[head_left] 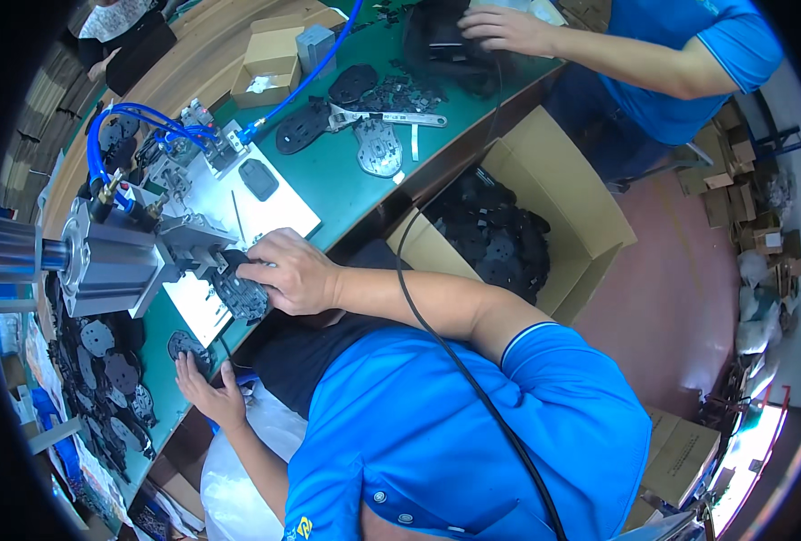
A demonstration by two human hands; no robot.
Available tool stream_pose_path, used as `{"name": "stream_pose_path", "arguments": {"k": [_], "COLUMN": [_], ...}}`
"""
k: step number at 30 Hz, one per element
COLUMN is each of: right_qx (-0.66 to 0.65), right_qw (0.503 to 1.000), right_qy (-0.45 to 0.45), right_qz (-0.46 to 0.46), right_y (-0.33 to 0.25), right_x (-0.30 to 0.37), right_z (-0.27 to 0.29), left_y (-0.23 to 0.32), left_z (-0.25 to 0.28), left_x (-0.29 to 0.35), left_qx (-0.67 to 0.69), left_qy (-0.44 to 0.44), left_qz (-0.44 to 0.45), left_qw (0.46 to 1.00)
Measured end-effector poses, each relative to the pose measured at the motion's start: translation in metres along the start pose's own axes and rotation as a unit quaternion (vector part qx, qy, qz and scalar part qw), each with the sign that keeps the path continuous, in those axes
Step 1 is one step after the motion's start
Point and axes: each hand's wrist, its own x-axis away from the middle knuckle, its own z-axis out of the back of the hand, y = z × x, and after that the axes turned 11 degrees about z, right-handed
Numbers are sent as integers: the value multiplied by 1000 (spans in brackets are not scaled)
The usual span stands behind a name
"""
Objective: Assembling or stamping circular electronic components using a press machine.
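Note:
My right hand [294,272] is closed on a dark grey moulded plastic part [243,299], holding it under the head of a pneumatic press [116,257]. The part's far end is hidden by the press tooling. Beneath it lies a white base plate [279,209], with a flat dark oval piece [258,179] on it. My left hand [209,395] is at the green table's near edge, fingers stretched out and apart. Just beyond its fingertips sits another dark plastic part [189,348]; whether they touch I cannot tell.
Dark parts [112,370] pile up on the table's left. An open carton [590,225] of black parts stands at my right. A wrench-like metal tool [400,118] and a small box [265,68] lie farther back. A co-worker's hand [508,30] reaches over a black bag [445,45]. A black cable [454,352] crosses my arm.

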Motion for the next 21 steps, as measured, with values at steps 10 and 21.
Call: {"name": "stream_pose_path", "arguments": {"k": [10, 21], "right_qx": [4, -3], "right_qw": [1000, 1000], "right_qy": [11, -18], "right_qz": [-1, 6], "right_y": [5, 2], "right_x": [-2, -5], "right_z": [-2, -2], "left_y": [1, 26], "left_z": [-6, 11], "left_x": [-6, -10], "left_qx": [-13, 60], "left_qy": [10, 1], "left_qz": [-14, 23], "left_qw": [1000, 998]}}
